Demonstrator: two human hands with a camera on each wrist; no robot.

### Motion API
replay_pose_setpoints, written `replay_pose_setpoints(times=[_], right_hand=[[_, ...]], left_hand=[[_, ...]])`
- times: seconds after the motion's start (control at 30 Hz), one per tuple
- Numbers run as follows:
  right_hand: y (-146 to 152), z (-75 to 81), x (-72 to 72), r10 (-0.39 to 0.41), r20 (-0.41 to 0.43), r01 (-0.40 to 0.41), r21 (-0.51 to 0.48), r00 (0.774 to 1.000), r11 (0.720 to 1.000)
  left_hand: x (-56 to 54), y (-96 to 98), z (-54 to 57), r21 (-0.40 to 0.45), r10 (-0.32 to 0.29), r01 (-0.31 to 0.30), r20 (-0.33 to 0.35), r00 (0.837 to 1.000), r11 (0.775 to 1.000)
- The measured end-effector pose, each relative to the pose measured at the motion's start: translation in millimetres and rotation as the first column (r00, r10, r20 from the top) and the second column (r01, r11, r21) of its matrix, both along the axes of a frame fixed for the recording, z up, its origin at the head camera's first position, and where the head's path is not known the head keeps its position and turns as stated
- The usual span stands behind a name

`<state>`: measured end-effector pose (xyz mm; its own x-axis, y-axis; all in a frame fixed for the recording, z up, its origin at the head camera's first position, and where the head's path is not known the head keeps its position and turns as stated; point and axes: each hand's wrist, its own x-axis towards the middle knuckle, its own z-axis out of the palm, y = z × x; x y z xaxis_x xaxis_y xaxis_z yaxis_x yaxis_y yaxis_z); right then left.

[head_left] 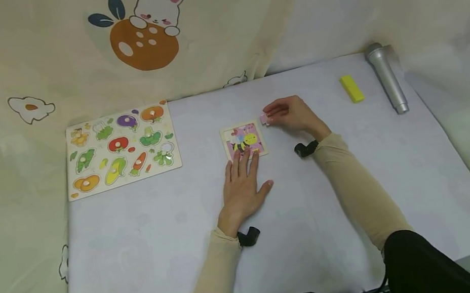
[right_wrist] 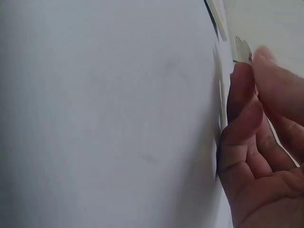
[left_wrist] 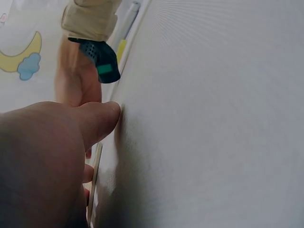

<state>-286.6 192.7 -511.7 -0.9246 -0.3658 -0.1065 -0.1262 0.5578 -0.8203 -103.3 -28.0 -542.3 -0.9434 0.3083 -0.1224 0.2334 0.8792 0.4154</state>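
Observation:
A small square jigsaw puzzle [head_left: 251,130] with a yellow bee picture lies in a pale wooden frame on the white table. My left hand [head_left: 242,186] rests flat, its straight fingertips on the frame's lower edge and its thumb spread to the right. Just right of the frame's top corner, my right hand [head_left: 291,116] pinches a small pink jigsaw piece [head_left: 264,119] between thumb and fingers. The right wrist view shows that pinched piece [right_wrist: 243,50] edge-on, with the other fingers curled below. In the left wrist view, my left thumb [left_wrist: 102,118] lies along the tabletop.
A vegetable peg puzzle board [head_left: 136,152] lies at the left of the white table [head_left: 150,252]. On the right are a yellow block [head_left: 352,89] and a silver microphone [head_left: 386,79]. A printed curtain [head_left: 216,26] hangs behind the far table edge.

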Motion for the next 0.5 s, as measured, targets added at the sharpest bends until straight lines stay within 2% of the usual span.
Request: replay_pose_setpoints(times=[0.2, 0.5], right_hand=[[4.5, 0.8, -0.2, 0.013, 0.035, -0.012, -0.023, 0.999, 1.0], [2.5, 2.0, 1.5, 0.031, 0.004, -0.031, 0.033, 1.0, 0.999]], left_hand=[[0.4, -0.8, -0.1, -0.009, 0.001, -0.001, -0.001, 1.0, 1.0], [-0.6, -0.2, -1.2, -0.007, 0.001, -0.001, 0.002, 1.0, 1.0]])
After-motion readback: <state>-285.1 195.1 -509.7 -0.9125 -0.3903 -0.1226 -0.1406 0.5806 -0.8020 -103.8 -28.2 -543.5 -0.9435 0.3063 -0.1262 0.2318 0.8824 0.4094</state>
